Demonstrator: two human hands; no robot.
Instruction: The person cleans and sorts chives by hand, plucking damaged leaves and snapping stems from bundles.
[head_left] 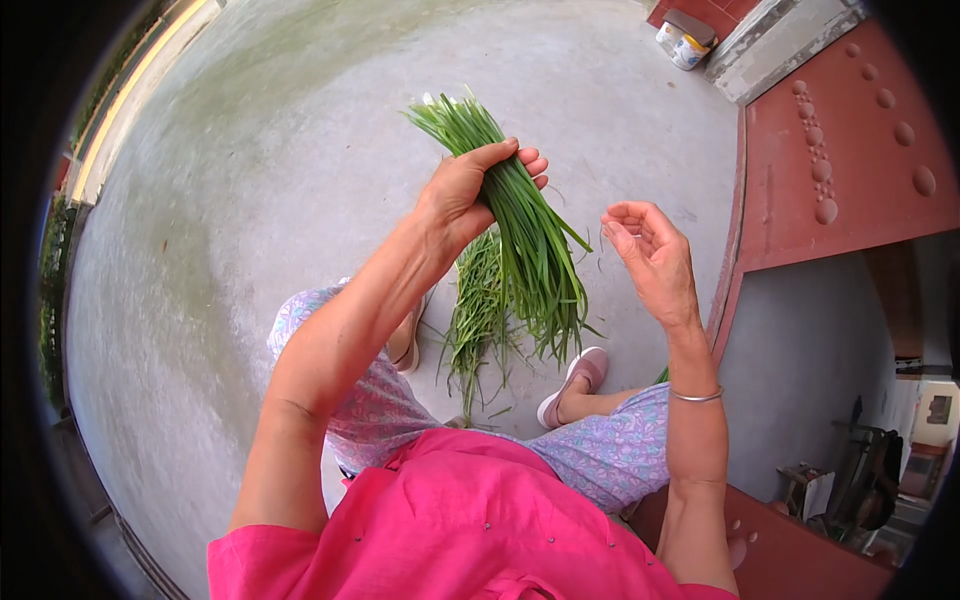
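Note:
A thick bunch of green garlic chives (535,235) is gripped in my left hand (480,185), held up in front of me. Its pale ends point away to the upper left, and the leaf tips hang down toward my right foot. To the right of the bunch, apart from it, my right hand (645,255) is raised with the fingers curled and the thumb near the fingertips. Whether something thin sits between them is too small to make out. Below the bunch, a loose heap of chive scraps (478,310) lies on the floor between my feet, partly hidden by the bunch.
Grey concrete floor (270,180) spreads around me. A red metal door (840,150) with round bosses stands at the right. Near the wall at the upper right sits a white container (685,48). My pink shoe (575,385) is beside the scraps.

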